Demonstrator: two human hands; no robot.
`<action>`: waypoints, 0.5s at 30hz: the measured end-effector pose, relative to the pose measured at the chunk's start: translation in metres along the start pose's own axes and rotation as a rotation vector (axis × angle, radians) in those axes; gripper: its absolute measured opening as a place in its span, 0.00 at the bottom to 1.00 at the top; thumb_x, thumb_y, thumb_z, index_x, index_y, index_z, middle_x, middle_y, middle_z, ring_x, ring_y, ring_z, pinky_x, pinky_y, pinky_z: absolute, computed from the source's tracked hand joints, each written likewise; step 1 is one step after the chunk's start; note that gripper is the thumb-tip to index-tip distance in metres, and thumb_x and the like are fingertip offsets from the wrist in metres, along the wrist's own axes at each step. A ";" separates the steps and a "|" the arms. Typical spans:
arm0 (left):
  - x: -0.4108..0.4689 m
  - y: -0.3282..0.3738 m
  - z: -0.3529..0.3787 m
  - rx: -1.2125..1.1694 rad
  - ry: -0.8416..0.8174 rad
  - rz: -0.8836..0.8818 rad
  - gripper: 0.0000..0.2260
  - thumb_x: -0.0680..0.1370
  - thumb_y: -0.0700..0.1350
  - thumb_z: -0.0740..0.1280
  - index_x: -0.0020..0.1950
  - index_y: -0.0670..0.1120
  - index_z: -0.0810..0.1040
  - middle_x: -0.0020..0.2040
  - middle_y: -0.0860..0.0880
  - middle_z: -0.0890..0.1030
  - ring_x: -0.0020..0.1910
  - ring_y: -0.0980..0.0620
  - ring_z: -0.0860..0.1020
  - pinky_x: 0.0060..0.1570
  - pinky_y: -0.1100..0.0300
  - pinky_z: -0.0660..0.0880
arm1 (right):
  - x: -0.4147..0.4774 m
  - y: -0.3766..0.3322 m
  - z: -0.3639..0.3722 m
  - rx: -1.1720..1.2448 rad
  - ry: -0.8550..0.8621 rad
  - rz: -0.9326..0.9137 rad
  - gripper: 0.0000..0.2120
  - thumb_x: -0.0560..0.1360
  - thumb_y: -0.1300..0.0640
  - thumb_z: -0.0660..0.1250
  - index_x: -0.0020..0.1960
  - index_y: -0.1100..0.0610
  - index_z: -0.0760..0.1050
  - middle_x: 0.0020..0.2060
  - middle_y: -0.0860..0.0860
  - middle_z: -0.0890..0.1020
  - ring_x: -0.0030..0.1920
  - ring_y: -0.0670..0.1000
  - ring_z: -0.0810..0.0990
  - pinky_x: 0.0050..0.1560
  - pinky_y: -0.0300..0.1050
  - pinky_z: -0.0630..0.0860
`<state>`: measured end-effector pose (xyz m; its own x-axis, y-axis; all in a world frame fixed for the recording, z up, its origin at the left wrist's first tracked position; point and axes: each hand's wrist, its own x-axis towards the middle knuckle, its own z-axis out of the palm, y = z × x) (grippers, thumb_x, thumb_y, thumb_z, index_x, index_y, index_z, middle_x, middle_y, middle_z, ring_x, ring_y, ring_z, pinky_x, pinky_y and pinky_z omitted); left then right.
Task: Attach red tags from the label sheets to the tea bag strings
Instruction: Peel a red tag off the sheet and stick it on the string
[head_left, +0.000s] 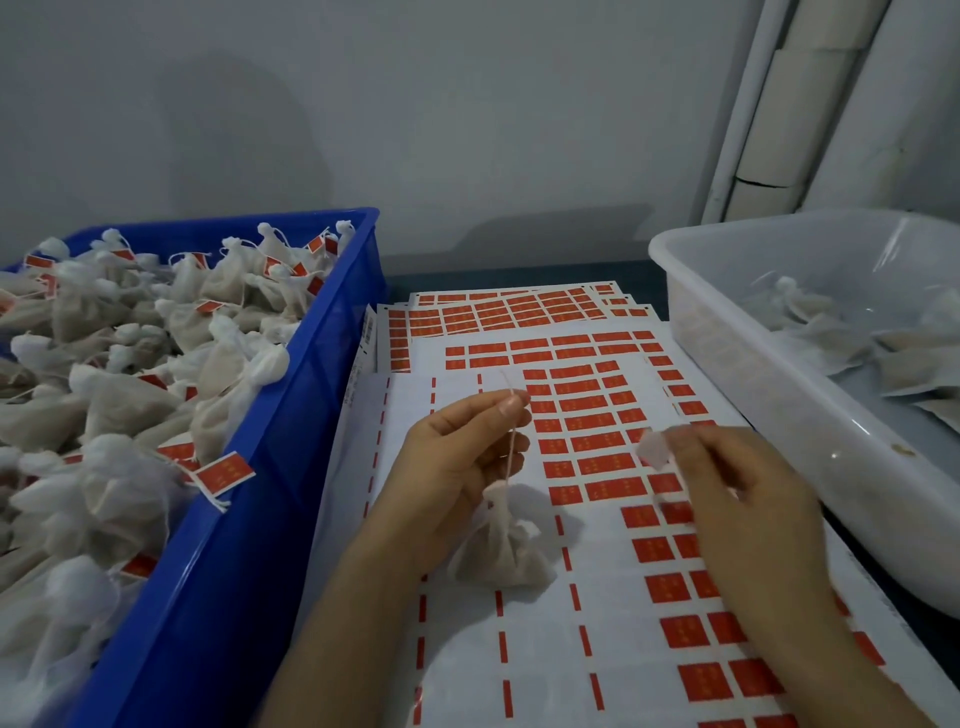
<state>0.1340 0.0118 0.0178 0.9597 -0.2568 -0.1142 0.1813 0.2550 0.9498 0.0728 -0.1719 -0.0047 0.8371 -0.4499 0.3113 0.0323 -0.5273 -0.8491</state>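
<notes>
While the left hand (457, 457) pinches the string (511, 447) between thumb and forefinger, the tea bag (501, 556) below it rests on the top label sheet (467, 649). The right hand (737, 499) pinches 1 peeled tag (653, 451), pale side showing, near the string. Tagged bags (104, 364) fill the blue crate (291, 415).

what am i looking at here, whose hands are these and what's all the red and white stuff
No machine here: a camera worn on a person's head looks down at their two bare hands. The left hand pinches the string of a tea bag hanging below it. The right hand pinches a small pale tag, seemingly peeled off. Under them lie label sheets of red tags. The blue crate on the left holds tagged tea bags; the clear tub on the right holds bags without visible tags.
</notes>
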 end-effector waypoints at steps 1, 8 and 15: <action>-0.001 0.001 0.000 -0.027 -0.009 -0.002 0.08 0.65 0.50 0.70 0.41 0.51 0.86 0.38 0.51 0.84 0.36 0.54 0.82 0.36 0.64 0.77 | 0.003 -0.002 -0.005 0.047 0.029 0.039 0.16 0.66 0.35 0.55 0.40 0.44 0.74 0.35 0.41 0.80 0.34 0.42 0.80 0.35 0.38 0.76; -0.003 0.005 0.002 -0.094 -0.048 -0.025 0.07 0.66 0.49 0.70 0.41 0.50 0.86 0.39 0.51 0.85 0.38 0.54 0.84 0.36 0.63 0.78 | 0.022 -0.025 -0.020 0.154 -0.047 0.084 0.17 0.63 0.37 0.59 0.43 0.46 0.77 0.34 0.39 0.83 0.35 0.34 0.80 0.27 0.32 0.69; -0.003 0.006 0.002 -0.121 -0.061 -0.048 0.07 0.68 0.48 0.70 0.43 0.51 0.86 0.39 0.50 0.84 0.37 0.54 0.83 0.35 0.63 0.77 | 0.049 -0.064 -0.005 0.322 -0.081 -0.050 0.13 0.62 0.40 0.64 0.47 0.37 0.73 0.37 0.30 0.80 0.34 0.36 0.81 0.24 0.30 0.73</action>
<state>0.1316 0.0126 0.0241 0.9351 -0.3269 -0.1368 0.2546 0.3511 0.9010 0.1088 -0.1634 0.0673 0.8704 -0.3640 0.3316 0.2342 -0.2864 -0.9291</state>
